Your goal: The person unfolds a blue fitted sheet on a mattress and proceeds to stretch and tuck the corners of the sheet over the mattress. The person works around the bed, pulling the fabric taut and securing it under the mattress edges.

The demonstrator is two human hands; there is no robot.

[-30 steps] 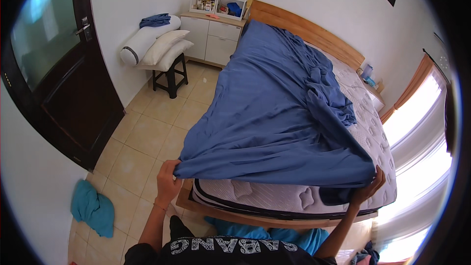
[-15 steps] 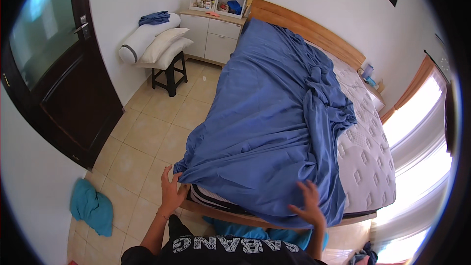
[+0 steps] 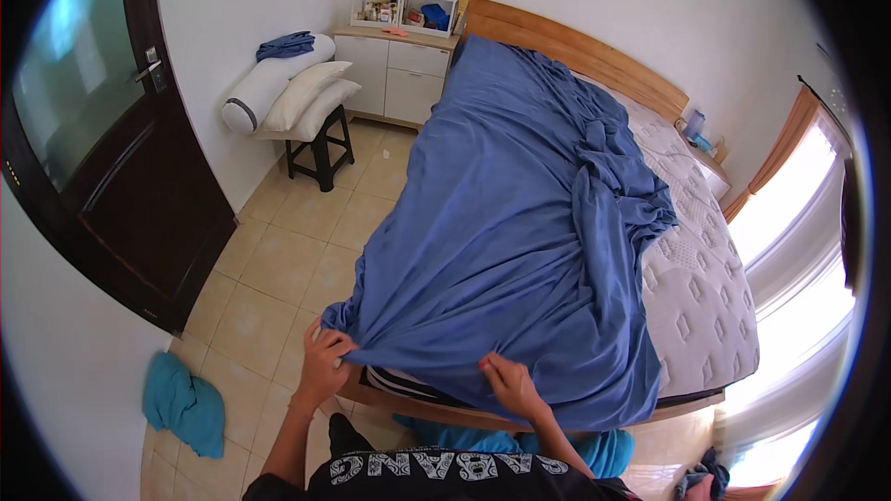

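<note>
A blue fitted-looking bed sheet (image 3: 492, 195) covers the left and middle of the mattress (image 3: 701, 315), bunched in folds along its right side. At the near left corner of the bed, my left hand (image 3: 327, 357) is closed on the sheet's gathered edge. My right hand (image 3: 513, 387) grips the sheet's near edge further right, its fingers curled into the cloth. Between both hands the edge is pulled into a taut line. Below it, the dark and striped side of the mattress shows. The mattress's right part lies bare, pale and quilted.
A wooden bed frame (image 3: 682, 404) runs under the mattress. Teal cloth (image 3: 603, 450) lies on the floor at its foot, and a teal bundle (image 3: 184, 405) by the left wall. Pillows (image 3: 311, 97) and a bolster sit on a black stool (image 3: 323, 156) near a white cabinet (image 3: 362, 70).
My right hand has moved left and closed on the sheet's near edge; it was open before. My left hand has closed on the corner. The cloth between them has tightened.
</note>
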